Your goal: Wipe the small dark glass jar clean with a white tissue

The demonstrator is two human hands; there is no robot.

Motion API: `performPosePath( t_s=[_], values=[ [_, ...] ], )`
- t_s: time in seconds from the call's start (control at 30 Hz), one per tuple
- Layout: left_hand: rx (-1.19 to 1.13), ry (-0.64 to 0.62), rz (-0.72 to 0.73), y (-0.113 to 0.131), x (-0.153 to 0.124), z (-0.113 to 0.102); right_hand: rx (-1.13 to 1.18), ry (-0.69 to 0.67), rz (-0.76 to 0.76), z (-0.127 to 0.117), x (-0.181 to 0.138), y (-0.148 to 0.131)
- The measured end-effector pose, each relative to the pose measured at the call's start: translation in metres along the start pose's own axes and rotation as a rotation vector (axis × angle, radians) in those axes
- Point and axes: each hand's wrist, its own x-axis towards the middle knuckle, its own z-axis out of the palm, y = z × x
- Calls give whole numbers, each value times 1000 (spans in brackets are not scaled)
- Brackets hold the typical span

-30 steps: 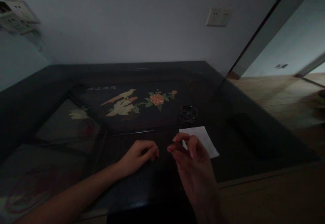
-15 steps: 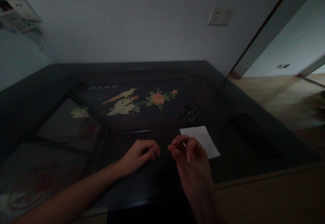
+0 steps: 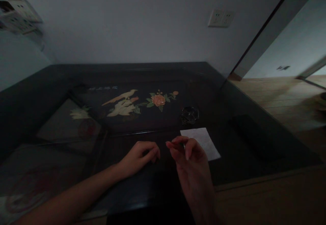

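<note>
My left hand (image 3: 139,157) rests on the dark glass-topped table (image 3: 229,170), its fingers curled under in a loose fist. Just right of it my right hand (image 3: 187,152) hovers above the table, thumb and fingertips pinched together. In the dim light nothing shows between the fingers of either hand. A white square of paper (image 3: 205,141) lies flat on the table, partly hidden behind my right hand.
A small clear glass dish (image 3: 189,115) sits just beyond the paper. Under the glass is an inlaid bird (image 3: 122,104) and flower (image 3: 158,100). A dark flat object (image 3: 251,133) lies at the right. A wall socket (image 3: 220,17) is behind; wooden floor lies right.
My right hand has shifted slightly left, its pinched fingertips closer to my left hand. The left hand and the paper have not moved.
</note>
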Motion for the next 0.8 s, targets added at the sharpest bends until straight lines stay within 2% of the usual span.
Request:
performPosePath(
  t_s=[0.17,0.33,0.53,0.6,0.7,0.77,0.8],
  values=[
    [0,0,-8,1,-1,-1,-8,-1,-11,-1,0,2],
    [-12,31,28,3,-2,0,-139,4,-40,-6,0,7],
    [-12,29,33,4,-3,1,-299,-36,-29,-26,-6,16],
    [-1,7,21,3,-3,1,-356,-59,24,-39,-12,15],
    [11,-7,2,2,-2,1,-462,-8,178,-59,-29,10],
    [16,-10,-8,2,-2,2,-523,-11,336,-72,-43,8],
    [19,-11,-11,2,-1,2,-539,-14,365,-78,-50,9]
  ],
)
